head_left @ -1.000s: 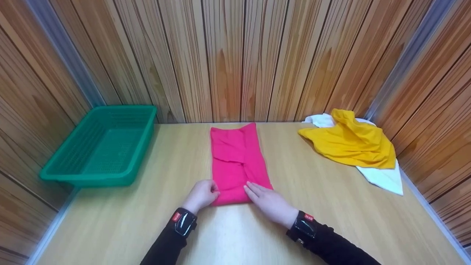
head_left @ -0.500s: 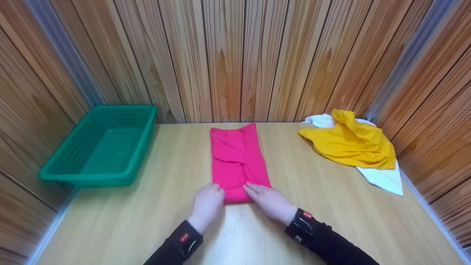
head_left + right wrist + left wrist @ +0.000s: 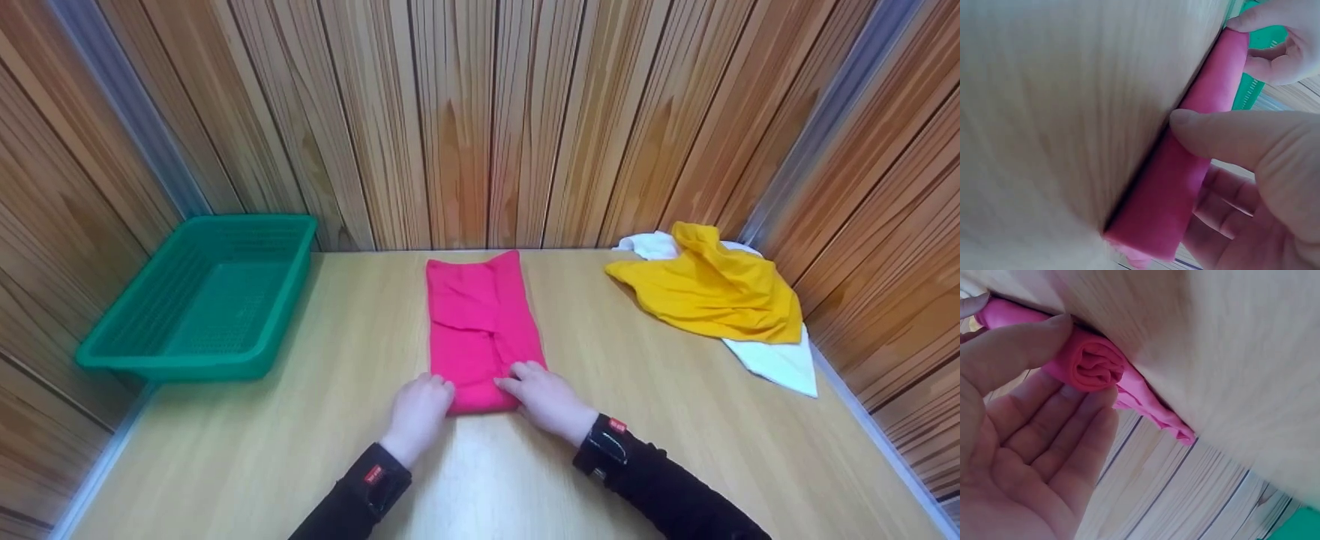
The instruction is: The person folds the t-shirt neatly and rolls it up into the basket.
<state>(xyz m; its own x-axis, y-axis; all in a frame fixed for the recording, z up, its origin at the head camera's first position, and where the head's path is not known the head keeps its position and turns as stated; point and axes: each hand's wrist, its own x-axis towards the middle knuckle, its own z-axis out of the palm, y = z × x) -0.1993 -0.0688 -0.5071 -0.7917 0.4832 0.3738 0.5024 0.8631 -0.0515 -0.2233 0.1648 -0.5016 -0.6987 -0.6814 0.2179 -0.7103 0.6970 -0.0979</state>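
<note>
A folded pink cloth [image 3: 476,315] lies lengthwise on the table, its near end rolled up. My left hand [image 3: 416,416] holds the left end of that roll; in the left wrist view the thumb lies along one side and the fingers curl on the other, beside the spiral end of the pink roll [image 3: 1098,365]. My right hand [image 3: 551,401] grips the roll nearer its right end. From the right wrist, its thumb presses on the pink roll [image 3: 1157,185] with the other fingers bent behind it. The far part of the cloth stays flat, with a crease across its middle.
A green plastic basket [image 3: 289,319] stands at the left by the wall. At the back right a yellow cloth [image 3: 720,300] is heaped over a white cloth [image 3: 780,367]. Wood-panelled walls [image 3: 457,120] enclose the table [image 3: 360,322] at the back and both sides.
My left hand has shifted from the cloth's left edge to the near side of the roll. The right hand's fingers, straight before, now bend over the roll. The near edge sits slightly farther away.
</note>
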